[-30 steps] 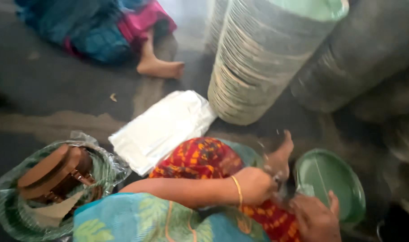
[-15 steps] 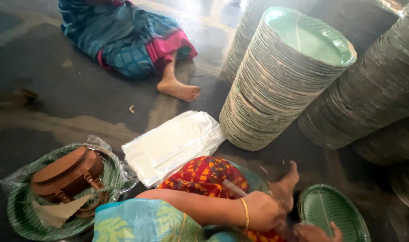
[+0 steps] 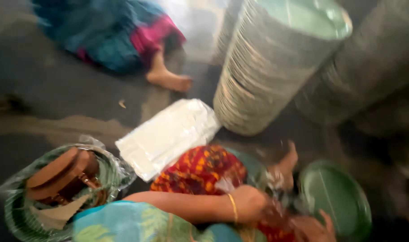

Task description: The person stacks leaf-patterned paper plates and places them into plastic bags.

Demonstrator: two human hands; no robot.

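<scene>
While the view has swung lower and blurrier than half a second back, the left hand (image 3: 251, 204) has stayed curled on crinkly clear plastic wrap (image 3: 276, 190), lower middle. The right hand (image 3: 310, 228) sits at the rim of the green plate (image 3: 337, 199), lower right; can't tell its grip. Tall plate stack (image 3: 280, 58) hasn't budged.

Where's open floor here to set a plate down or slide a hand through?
Bare floor lies left of the white plastic bundle, between the bagged plates and the other person's foot. A narrow strip runs between bundle and tall plate stack. Crowded low right: left hand, right hand, green plate and lap sit tight together.
</scene>
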